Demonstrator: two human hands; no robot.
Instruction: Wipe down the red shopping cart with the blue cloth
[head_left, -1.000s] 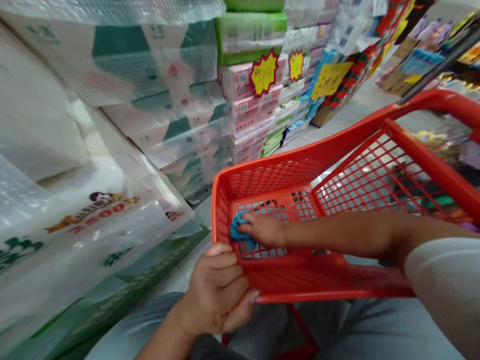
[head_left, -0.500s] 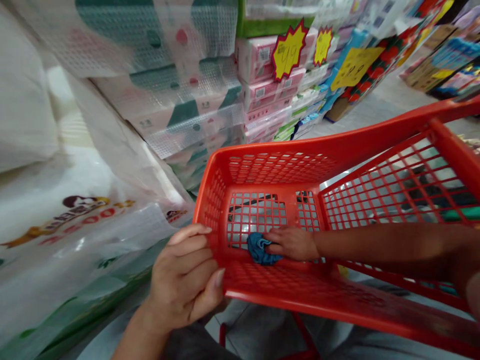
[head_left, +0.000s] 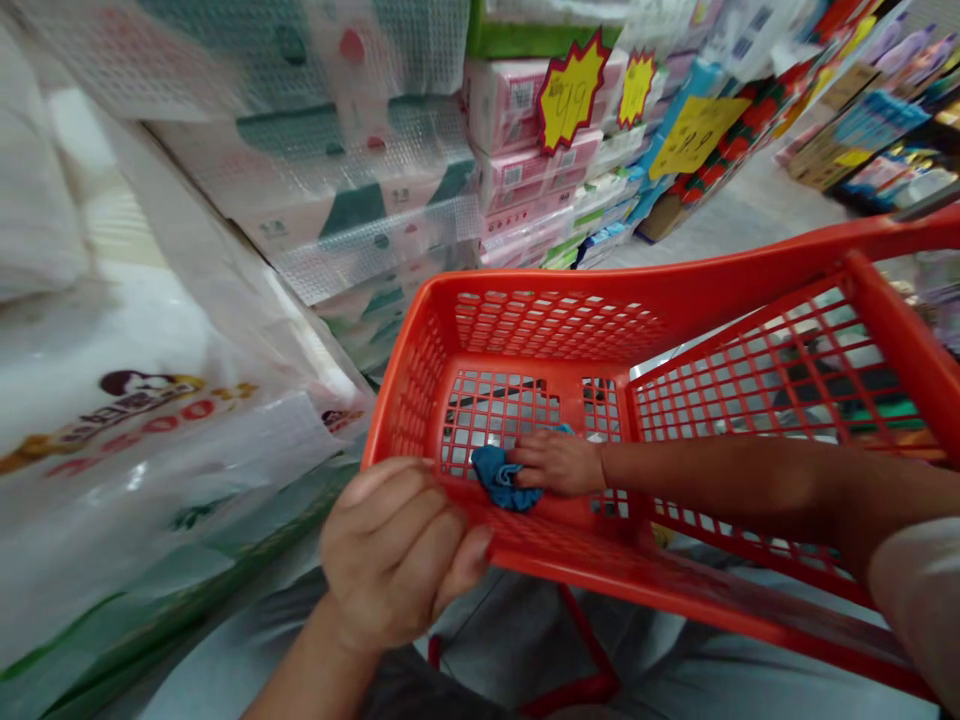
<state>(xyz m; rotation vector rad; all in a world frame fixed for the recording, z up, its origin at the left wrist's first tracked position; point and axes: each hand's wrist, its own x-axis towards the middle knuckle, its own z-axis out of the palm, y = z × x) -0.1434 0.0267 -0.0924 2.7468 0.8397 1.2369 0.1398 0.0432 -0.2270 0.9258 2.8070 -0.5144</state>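
A red plastic shopping cart (head_left: pixel 675 300) with lattice walls stands in front of me. My left hand (head_left: pixel 401 560) is closed around its near left rim corner, fingers curled over the edge. Down inside the basket, my right hand (head_left: pixel 559 462) presses a crumpled blue cloth (head_left: pixel 499 480) against the lattice floor close to the near wall. Its fingers are partly buried in the cloth, and my right arm reaches in from the right over the slanted lattice panel (head_left: pixel 757 380).
Stacked tissue packs (head_left: pixel 360 170) line the far side, with yellow price signs (head_left: pixel 574 92) on them. To the left are large white plastic-wrapped packages (head_left: pixel 187 480) beside the cart. Grey floor (head_left: pixel 772 200) and cardboard boxes (head_left: pixel 829 150) show at upper right.
My right hand and the blue cloth have shifted slightly left and up in view. My left hand has moved right along the rim and tightened around it.
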